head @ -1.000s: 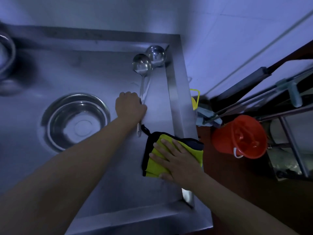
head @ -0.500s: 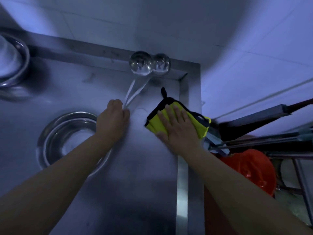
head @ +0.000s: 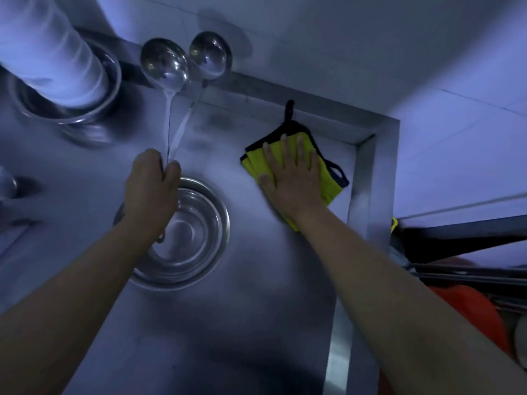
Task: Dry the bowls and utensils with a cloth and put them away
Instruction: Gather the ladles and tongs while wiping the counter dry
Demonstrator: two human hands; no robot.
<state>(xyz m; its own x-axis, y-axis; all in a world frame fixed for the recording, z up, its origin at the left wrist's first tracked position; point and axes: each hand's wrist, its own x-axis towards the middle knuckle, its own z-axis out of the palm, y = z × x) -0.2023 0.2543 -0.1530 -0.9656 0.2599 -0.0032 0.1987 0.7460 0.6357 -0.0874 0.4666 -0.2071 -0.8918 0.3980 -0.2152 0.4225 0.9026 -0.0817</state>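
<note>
The handles of two steel ladles (head: 182, 64) are being gripped together in the clenched left hand (head: 151, 192); their bowls are lying beyond it against the back rim of the worktop (head: 256, 309); the right hand (head: 293, 175) is being pressed flat, fingers spread, on a folded yellow cloth (head: 332, 181) edged in black; a steel bowl (head: 188, 238) is sitting under the left wrist; since half a second ago the cloth is being kept pinned nearer the right corner, and the ladles are being drawn leftward.

ladle handles' (head: 174, 132) ends: hidden in left fist | orange object (head: 467, 315): cut off right, perhaps a bucket
</note>
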